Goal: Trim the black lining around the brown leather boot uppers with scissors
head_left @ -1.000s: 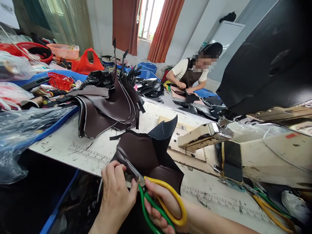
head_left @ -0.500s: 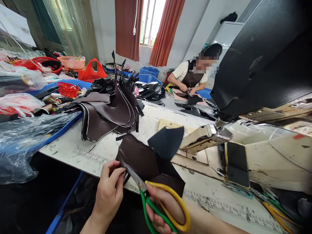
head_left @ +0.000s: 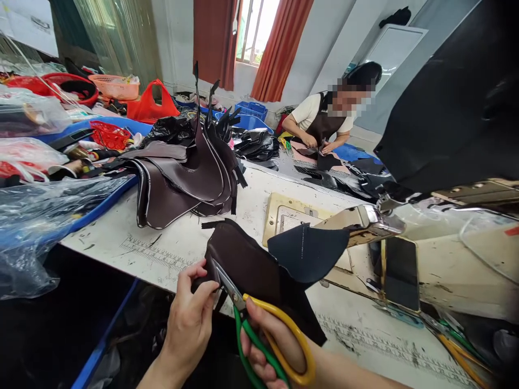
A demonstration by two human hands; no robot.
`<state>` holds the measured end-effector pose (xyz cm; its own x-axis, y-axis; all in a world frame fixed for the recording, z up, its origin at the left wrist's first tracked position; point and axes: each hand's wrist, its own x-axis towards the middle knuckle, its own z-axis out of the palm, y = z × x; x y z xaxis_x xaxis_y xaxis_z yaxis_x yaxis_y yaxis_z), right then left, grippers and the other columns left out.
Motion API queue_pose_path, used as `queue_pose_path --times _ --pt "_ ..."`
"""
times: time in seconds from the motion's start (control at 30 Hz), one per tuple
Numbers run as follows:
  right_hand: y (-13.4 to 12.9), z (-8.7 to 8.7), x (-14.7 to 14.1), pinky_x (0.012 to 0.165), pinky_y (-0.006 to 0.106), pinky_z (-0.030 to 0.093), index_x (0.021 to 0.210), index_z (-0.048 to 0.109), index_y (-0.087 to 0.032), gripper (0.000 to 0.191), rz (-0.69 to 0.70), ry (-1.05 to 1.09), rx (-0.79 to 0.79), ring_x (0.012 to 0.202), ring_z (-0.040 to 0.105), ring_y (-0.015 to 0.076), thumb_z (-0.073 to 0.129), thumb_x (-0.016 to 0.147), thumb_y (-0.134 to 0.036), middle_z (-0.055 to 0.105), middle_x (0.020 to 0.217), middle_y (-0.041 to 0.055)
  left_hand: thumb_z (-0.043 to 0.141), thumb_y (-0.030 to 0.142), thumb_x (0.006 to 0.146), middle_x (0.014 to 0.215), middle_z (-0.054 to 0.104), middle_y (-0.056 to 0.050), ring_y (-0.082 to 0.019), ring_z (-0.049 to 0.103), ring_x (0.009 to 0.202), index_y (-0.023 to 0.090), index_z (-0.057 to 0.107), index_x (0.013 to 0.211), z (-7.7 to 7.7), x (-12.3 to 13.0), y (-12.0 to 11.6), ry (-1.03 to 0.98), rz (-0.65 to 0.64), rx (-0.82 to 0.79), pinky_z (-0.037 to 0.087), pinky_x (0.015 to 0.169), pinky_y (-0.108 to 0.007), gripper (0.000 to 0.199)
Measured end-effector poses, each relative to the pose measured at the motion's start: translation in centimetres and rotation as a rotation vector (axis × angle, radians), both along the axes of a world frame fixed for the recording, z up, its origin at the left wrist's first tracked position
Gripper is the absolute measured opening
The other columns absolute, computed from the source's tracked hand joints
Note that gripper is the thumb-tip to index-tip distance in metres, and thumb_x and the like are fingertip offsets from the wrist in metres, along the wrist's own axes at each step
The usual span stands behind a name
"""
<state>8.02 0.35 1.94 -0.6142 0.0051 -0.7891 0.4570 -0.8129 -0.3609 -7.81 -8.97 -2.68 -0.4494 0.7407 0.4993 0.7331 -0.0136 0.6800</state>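
Observation:
My left hand (head_left: 190,319) pinches the near left edge of a dark brown leather piece (head_left: 243,262). Through the yellow and green handles of a pair of scissors (head_left: 300,346) go the fingers of my right hand (head_left: 271,335). The blades lie against the leather beside my left fingertips; how far they are apart is hard to tell. A dark blue-black flap (head_left: 310,251) is joined to the leather's right side and reaches toward the sewing machine arm. Behind, a stack of brown leather pieces (head_left: 178,186) with pale edges rests on the white table (head_left: 141,248).
A sewing machine (head_left: 360,221) stands at the right, with a phone (head_left: 401,273) and another pair of scissors (head_left: 458,351) near it. At the left are a blue tray (head_left: 93,213) and plastic bags. Across the table a person (head_left: 324,121) handles dark pieces.
The leather and its dark flap have shifted right in view, and the flap is spread wider, showing a stitched line. Both hands keep their hold; the whole view has tilted a little.

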Motion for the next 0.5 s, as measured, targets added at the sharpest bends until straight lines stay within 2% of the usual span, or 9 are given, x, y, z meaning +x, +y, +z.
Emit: queue_pose_path --times 0.17,0.33,0.4,0.5 --pt "1.0 0.9 -1.4 0.024 0.012 0.029 0.067 0.061 -0.012 0.061 0.006 -0.033 -0.009 0.034 0.033 0.0038 0.042 0.092 -0.064 0.041 0.049 -0.0045 0.044 0.005 0.092 0.107 0.044 -0.007 -0.023 0.05 0.124 0.022 0.055 0.097 0.3 -0.5 -0.1 -0.043 -0.079 -0.009 0.054 0.085 -0.03 0.021" --pt "1.4 0.8 -3.1 0.024 0.012 0.028 0.066 0.06 -0.011 0.061 0.012 -0.065 0.032 0.032 0.033 0.0035 0.043 0.092 -0.064 0.039 0.047 -0.0056 0.042 0.008 0.092 0.1 0.044 -0.006 -0.024 0.049 0.124 0.022 0.054 0.093 0.8 -0.6 -0.5 -0.046 -0.136 -0.03 0.053 0.08 -0.027 0.019" --pt "1.7 0.9 -3.4 0.023 0.012 0.027 0.063 0.058 -0.012 0.062 0.0 -0.047 0.052 0.03 0.03 0.0033 0.043 0.091 -0.065 0.037 0.043 -0.0062 0.043 0.01 0.093 0.099 0.045 -0.006 -0.025 0.049 0.125 0.023 0.055 0.092 1.0 -0.6 -0.7 -0.057 -0.146 -0.055 0.052 0.085 -0.031 0.018" --pt "2.8 1.4 -2.9 0.021 0.013 0.027 0.06 0.057 -0.013 0.066 -0.056 0.089 0.045 0.028 0.027 0.0038 0.037 0.092 -0.066 0.036 0.041 -0.006 0.042 0.015 0.094 0.1 0.048 -0.007 -0.026 0.048 0.125 0.022 0.055 0.09 1.4 -0.7 -0.7 -0.136 -0.153 -0.118 0.048 0.094 -0.038 0.015"
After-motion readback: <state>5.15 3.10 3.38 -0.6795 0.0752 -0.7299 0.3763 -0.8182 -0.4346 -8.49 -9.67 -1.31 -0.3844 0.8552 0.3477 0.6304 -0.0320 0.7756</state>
